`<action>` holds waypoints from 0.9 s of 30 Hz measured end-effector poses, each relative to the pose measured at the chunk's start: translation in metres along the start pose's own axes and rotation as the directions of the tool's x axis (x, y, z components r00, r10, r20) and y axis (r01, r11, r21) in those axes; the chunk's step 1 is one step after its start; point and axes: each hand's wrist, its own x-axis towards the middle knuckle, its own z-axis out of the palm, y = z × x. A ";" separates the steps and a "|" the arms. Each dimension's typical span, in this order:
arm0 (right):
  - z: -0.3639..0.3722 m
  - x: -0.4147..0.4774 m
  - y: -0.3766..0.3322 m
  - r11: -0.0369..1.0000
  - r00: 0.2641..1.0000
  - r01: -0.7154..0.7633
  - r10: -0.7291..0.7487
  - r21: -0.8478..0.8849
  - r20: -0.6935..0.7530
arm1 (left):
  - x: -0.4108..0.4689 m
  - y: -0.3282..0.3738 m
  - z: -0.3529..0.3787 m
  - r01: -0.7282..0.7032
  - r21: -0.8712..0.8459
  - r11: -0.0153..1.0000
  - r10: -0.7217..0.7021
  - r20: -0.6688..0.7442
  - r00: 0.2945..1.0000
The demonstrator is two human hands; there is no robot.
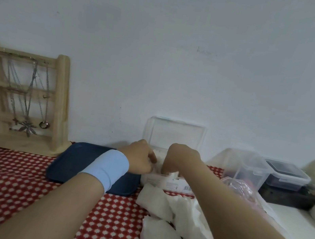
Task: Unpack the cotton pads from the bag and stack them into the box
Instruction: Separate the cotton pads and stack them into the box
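Cotton pads lie loose just in front of the box, with more inside it. They are probably light, soft and compressible, so pinch small stacks by the edges. Left hand grips pads inside the box. Right hand reaches in, and its grip cannot be determined.

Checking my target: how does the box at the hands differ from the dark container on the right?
The box has its clear lid standing open; the dark container is lidded shut. The box holds white cotton pads; the dark container's contents look dark. Both are rectangular plastic.

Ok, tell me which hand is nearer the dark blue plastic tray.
Left. The left hand is at the tray's right edge; the right hand is farther right, over the clear plastic box.
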 end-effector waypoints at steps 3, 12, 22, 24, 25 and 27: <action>-0.001 -0.004 -0.007 0.992 0.990 -0.014 -0.003 0.123 0.141 | 0.001 -0.007 0.003 -0.021 -0.053 0.998 0.021 -0.009 1.000; -0.018 -0.026 -0.010 0.884 0.938 -0.142 -0.023 0.446 0.345 | -0.002 -0.016 0.013 -0.078 -0.134 0.988 0.069 -0.066 0.995; -0.011 -0.026 0.007 0.856 0.962 -0.081 -0.068 0.511 0.265 | -0.006 -0.019 0.015 -0.075 -0.086 0.993 0.062 -0.144 0.988; -0.010 -0.021 0.020 0.822 0.986 -0.047 -0.052 0.568 0.156 | -0.002 -0.016 0.015 -0.087 -0.012 0.996 0.082 -0.205 0.975; -0.009 -0.019 0.027 0.802 0.998 -0.009 -0.031 0.598 0.056 | -0.001 -0.014 0.015 -0.100 0.023 0.995 0.102 -0.221 0.970; -0.006 -0.016 0.043 0.836 0.982 0.101 0.003 0.539 -0.189 | 0.003 -0.006 0.017 -0.122 0.071 0.990 0.134 -0.189 0.973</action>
